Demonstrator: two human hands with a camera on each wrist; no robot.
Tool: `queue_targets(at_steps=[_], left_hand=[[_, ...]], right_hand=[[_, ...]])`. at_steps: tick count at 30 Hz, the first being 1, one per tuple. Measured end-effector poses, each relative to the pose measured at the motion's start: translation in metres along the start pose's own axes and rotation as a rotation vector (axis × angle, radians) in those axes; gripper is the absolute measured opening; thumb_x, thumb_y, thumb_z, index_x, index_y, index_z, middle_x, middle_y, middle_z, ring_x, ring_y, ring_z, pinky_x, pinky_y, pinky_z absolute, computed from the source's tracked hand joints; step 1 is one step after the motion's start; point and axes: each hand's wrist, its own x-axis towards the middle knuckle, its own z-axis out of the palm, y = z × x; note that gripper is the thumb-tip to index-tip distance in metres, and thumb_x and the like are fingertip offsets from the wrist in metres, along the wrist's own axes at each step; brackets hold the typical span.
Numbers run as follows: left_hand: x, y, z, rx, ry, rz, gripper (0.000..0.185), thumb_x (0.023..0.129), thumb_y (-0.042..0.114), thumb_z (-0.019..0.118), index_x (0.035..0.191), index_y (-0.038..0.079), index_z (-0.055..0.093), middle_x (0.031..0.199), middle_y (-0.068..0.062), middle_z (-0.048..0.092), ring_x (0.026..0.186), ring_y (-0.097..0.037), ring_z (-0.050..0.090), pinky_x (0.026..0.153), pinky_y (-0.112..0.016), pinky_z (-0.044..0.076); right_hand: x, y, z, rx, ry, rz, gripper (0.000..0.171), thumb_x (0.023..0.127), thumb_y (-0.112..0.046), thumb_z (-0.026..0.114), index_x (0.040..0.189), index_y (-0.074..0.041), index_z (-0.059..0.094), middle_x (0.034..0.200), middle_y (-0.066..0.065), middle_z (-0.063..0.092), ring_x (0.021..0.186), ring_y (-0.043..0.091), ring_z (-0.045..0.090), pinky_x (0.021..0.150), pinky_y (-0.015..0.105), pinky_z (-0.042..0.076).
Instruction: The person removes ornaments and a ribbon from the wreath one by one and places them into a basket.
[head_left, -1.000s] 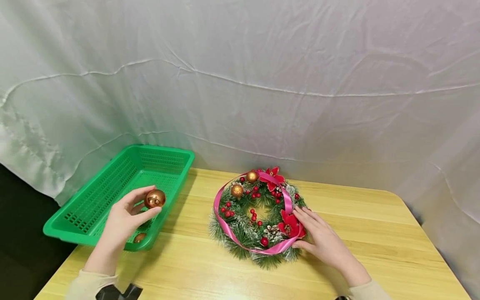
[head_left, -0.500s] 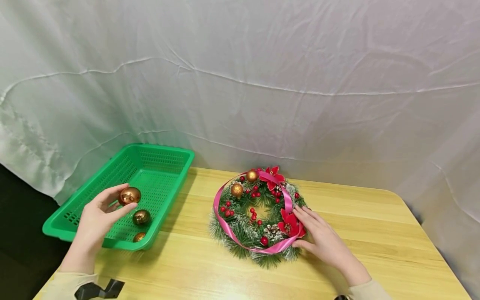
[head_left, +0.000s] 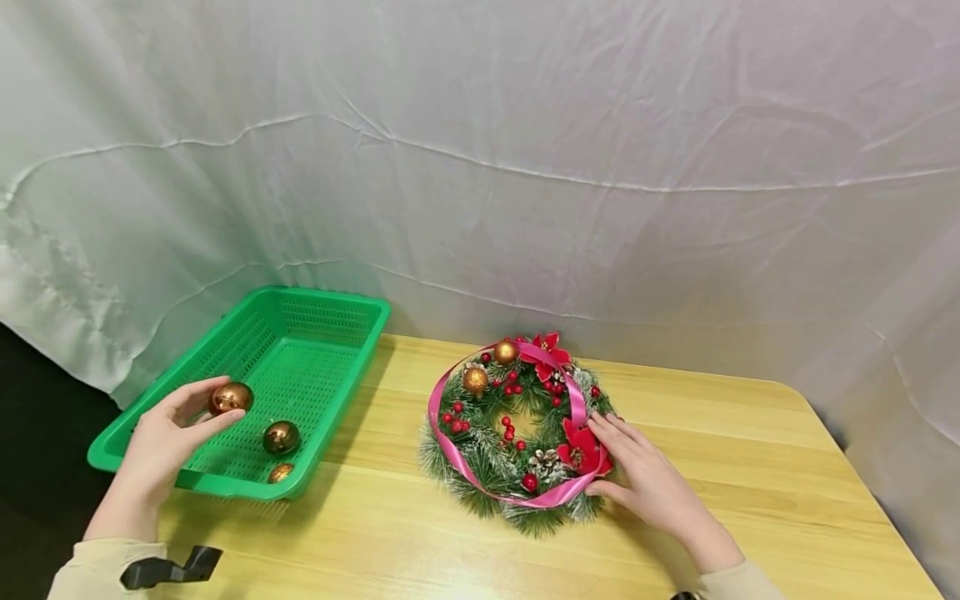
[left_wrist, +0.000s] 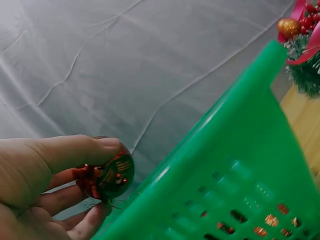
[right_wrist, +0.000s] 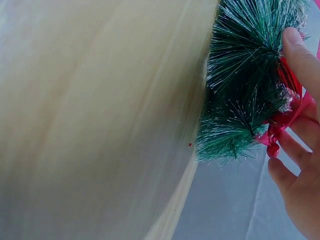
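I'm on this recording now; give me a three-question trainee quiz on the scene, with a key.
1. True or false: the right hand holds a pine cone in the air.
2. The ball in the left hand is: A matte white; B shiny brown; C matte blue.
3. How many balls does the head view show lying in the green basket?

Key: 1. False; it touches the wreath. 2. B. 3. Two.

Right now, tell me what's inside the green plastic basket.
A shiny bronze ball and a glittery gold ball. The left hand, holding a shiny copper ball, covers anything behind it.
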Motion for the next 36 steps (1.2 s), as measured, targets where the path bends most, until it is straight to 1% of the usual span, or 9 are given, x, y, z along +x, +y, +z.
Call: queue_targets(at_steps=[4,9,11,16,19,22,27,32,36], left_hand=[[0.005,-0.008,-0.008,0.027,-0.056,-0.026,0.058,0.090,0.025,0.068,0.143,0.024,0.045,0.120,0.027,0.043,0.113,0.008,0.042,0.076,-0.004,0.041],[0.015,-0.021,-0.016,0.023,-0.123,-0.042,0.057,0.093,0.025,0.064,0.145,0.028,0.040,0.127,0.024,0.039,0.136,-0.019,0.030,0.077,-0.006,0.038],[0.018,-0.025,-0.018,0.001,-0.141,-0.034,0.056,0.093,0.022,0.064,0.144,0.027,0.040,0.128,0.022,0.038,0.134,-0.016,0.034,0.078,-0.006,0.039],[0.022,-0.029,-0.019,-0.011,-0.142,-0.001,0.053,0.091,0.017,0.067,0.139,0.025,0.047,0.120,0.025,0.039,0.101,0.011,0.045,0.074,-0.008,0.042],[0.025,-0.029,-0.018,-0.004,-0.153,-0.013,0.050,0.090,0.018,0.068,0.136,0.028,0.050,0.118,0.024,0.041,0.093,0.011,0.049,0.073,-0.010,0.043],[0.029,-0.029,-0.016,0.045,-0.195,-0.041,0.051,0.090,0.020,0.069,0.137,0.026,0.049,0.127,0.008,0.045,0.093,0.008,0.050,0.074,-0.012,0.044],[0.035,-0.028,-0.010,0.168,-0.234,-0.058,0.062,0.089,0.023,0.070,0.140,0.003,0.043,0.136,-0.026,0.039,0.107,-0.020,0.051,0.080,-0.032,0.049],[0.038,-0.027,-0.005,0.160,-0.215,-0.069,0.067,0.088,0.018,0.070,0.139,-0.009,0.037,0.135,-0.036,0.036,0.119,-0.051,0.036,0.087,-0.062,0.038],[0.037,-0.026,-0.005,0.162,-0.220,-0.095,0.072,0.091,0.024,0.068,0.144,-0.007,0.031,0.144,-0.035,0.027,0.127,-0.056,0.024,0.092,-0.069,0.031]], right_hand=[[0.000,0.000,-0.001,0.005,0.004,-0.004,0.091,0.072,-0.048,0.077,0.144,-0.005,0.042,0.149,0.009,0.038,0.134,0.037,0.034,0.103,0.060,0.031],[0.000,0.000,-0.001,0.006,0.005,-0.005,0.091,0.071,-0.047,0.077,0.144,-0.005,0.042,0.149,0.008,0.038,0.134,0.037,0.034,0.103,0.059,0.031],[0.000,0.000,-0.001,0.003,0.003,-0.005,0.091,0.071,-0.048,0.077,0.144,-0.005,0.042,0.149,0.008,0.038,0.134,0.037,0.034,0.103,0.059,0.032],[0.001,0.000,0.000,0.001,0.006,-0.011,0.091,0.071,-0.047,0.077,0.144,-0.005,0.042,0.149,0.009,0.038,0.133,0.037,0.034,0.102,0.060,0.032],[0.002,0.000,-0.001,0.000,0.009,-0.014,0.091,0.071,-0.046,0.078,0.143,-0.004,0.042,0.149,0.009,0.038,0.134,0.037,0.034,0.103,0.059,0.032],[0.002,0.000,-0.001,0.000,0.006,-0.012,0.091,0.071,-0.047,0.078,0.144,-0.005,0.042,0.149,0.009,0.038,0.134,0.037,0.034,0.102,0.060,0.032],[0.002,-0.001,-0.001,0.009,0.004,-0.011,0.091,0.071,-0.046,0.078,0.144,-0.005,0.042,0.149,0.009,0.038,0.134,0.037,0.034,0.102,0.060,0.032],[0.001,-0.001,0.000,0.012,0.000,-0.010,0.091,0.072,-0.046,0.078,0.144,-0.005,0.041,0.149,0.009,0.038,0.134,0.037,0.033,0.103,0.060,0.031],[0.001,-0.001,0.001,0.010,-0.001,-0.009,0.091,0.072,-0.047,0.077,0.145,-0.006,0.041,0.149,0.008,0.038,0.134,0.037,0.033,0.102,0.061,0.031]])
